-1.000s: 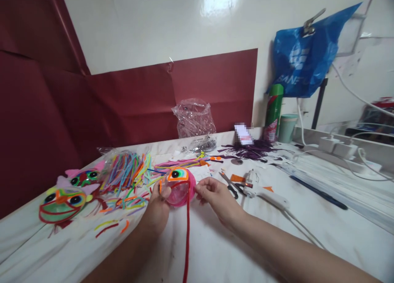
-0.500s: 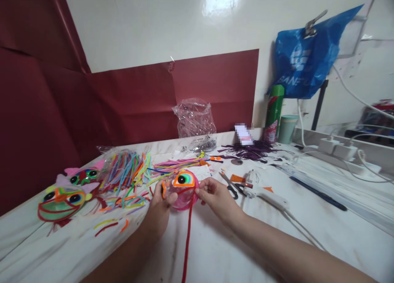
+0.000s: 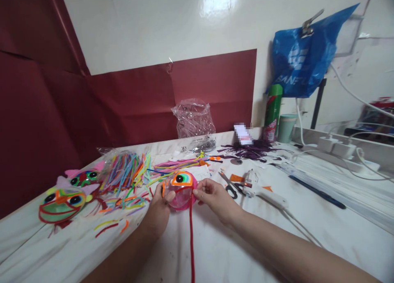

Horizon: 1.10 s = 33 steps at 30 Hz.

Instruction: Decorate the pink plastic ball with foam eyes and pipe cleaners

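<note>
Above the white tabletop [image 3: 221, 250], near its front middle, the two hands are holding up a pink ball [image 3: 182, 196] with an orange and green eye glued on its top. On one side, the left hand [image 3: 160, 207] is grasping the ball, with the thumb pressing on its front; its grip is clenched on the ball. On the other side, the right hand [image 3: 215, 197] is pinching the red pipe cleaner [image 3: 191, 238] between thumb and forefinger, just where the pipe cleaner is touching the ball. From there the red pipe cleaner is curving over the front of the ball and then hanging straight down toward the lower edge of the view.

Just beside the right hand, scissors [image 3: 228, 185] and a white glue gun [image 3: 264, 192] are lying on the tabletop. Behind the ball, a heap of coloured pipe cleaners [image 3: 126, 170] is spreading to the left. Further left, two finished masks [image 3: 63, 201] with big eyes are lying near each other. A clear plastic bag [image 3: 193, 119] is standing well apart, by the dark red wall.
</note>
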Each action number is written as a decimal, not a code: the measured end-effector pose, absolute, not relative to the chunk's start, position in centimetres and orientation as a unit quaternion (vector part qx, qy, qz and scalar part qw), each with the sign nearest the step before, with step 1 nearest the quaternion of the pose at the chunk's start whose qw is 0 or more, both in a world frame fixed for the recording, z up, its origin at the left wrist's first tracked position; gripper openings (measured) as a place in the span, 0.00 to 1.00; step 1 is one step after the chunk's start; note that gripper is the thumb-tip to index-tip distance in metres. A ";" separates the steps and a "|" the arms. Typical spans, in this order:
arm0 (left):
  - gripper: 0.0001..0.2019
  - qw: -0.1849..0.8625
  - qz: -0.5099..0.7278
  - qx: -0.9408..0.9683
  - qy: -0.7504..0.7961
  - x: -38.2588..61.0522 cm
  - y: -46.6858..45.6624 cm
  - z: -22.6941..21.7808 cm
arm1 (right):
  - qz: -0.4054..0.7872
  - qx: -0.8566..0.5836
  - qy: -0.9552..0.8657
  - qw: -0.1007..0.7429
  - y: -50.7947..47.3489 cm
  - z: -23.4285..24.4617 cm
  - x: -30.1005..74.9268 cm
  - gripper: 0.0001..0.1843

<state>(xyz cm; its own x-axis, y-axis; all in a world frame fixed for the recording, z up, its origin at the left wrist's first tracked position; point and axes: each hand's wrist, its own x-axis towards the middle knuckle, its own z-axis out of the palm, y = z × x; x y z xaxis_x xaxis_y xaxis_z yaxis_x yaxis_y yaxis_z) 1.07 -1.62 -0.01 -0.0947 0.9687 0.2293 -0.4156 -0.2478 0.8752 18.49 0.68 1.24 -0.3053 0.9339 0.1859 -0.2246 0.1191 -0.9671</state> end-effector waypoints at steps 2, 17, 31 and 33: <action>0.26 0.524 0.656 0.429 0.334 1.1 -1.8 0.2 | 0.583 -0.321 -0.555 0.498 0.6 1.1 18.5 0.23; 0.32 0.451 0.640 0.449 0.431 0.8 -1.6 -0.2 | 0.591 -0.345 -0.544 0.486 1.2 0.2 18.6 0.28; 0.26 0.455 0.596 0.482 0.453 -0.3 -1.5 -0.1 | 0.677 -0.233 -0.535 0.449 2.5 -2.1 18.9 0.24; 0.23 0.463 0.592 0.493 0.438 -0.2 -1.6 0.1 | 0.677 -0.230 -0.534 0.451 2.4 -2.2 18.8 0.24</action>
